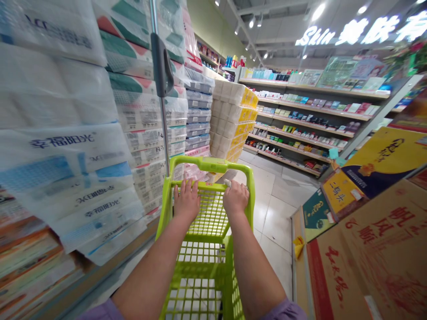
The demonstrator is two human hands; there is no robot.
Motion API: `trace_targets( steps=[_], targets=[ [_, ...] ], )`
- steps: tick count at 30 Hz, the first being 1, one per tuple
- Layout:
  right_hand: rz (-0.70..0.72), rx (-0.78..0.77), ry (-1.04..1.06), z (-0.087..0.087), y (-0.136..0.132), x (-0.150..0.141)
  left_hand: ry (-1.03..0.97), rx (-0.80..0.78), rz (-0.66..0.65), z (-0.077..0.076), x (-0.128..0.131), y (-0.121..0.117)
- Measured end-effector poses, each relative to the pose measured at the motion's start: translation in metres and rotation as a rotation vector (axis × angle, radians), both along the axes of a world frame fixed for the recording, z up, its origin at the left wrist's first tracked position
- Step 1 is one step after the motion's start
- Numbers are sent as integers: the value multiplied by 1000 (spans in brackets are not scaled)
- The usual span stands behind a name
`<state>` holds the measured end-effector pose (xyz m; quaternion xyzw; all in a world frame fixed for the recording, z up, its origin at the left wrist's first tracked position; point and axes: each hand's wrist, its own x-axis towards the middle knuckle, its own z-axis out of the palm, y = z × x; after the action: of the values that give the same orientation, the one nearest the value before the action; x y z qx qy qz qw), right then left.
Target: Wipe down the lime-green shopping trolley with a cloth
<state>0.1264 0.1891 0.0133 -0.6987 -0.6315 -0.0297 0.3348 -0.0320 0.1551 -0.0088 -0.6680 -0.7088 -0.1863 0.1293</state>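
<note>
A lime-green rolling shopping basket with grid walls stands in front of me, and nothing shows in the part I can see into. My left hand rests on its far rim, fingers stretched out and apart. Over the same rim, farther right, the fingers of my right hand are curled closed. A small white bit of something sticks out by that hand's thumb side; its kind I cannot make out. A thin metal pole with a grey handle rises from the basket's left far corner.
Tall stacks of wrapped tissue packs line the left side, with yellow-and-white paper roll packs beyond. Printed cartons crowd the right. Shelves of small boxed goods stand ahead, past a tiled floor.
</note>
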Motion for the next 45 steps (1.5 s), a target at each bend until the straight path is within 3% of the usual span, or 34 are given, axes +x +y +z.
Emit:
trace_targets(
  steps=[4,11,13,18,23,28,34,39,45],
  targets=[
    [84,-6,-46,-1,-2,-5,-10,-2,6,0,1,-1],
    [448,43,-115,-3,-9,-23,-29,-19,8,3,1,-2],
    [417,33,-87,-3,-8,-21,-33,-21,7,3,1,-2],
    [123,37,-6,-5,-5,-11,-32,-27,-2,4,1,-2],
    [190,59,-56,-6,-6,-11,-26,-25,-3,4,2,-2],
    [-3,14,35,-1,-4,-3,-31,-33,1,3,1,-2],
    [169,56,-52,-3,-6,-7,-35,-19,-6,1,1,-1],
    [74,35,-1,-3,-7,-10,-40,-37,-1,3,2,-2],
    [157,99,-13,-2,-12,-19,-31,-27,-5,6,3,-4]
  ],
)
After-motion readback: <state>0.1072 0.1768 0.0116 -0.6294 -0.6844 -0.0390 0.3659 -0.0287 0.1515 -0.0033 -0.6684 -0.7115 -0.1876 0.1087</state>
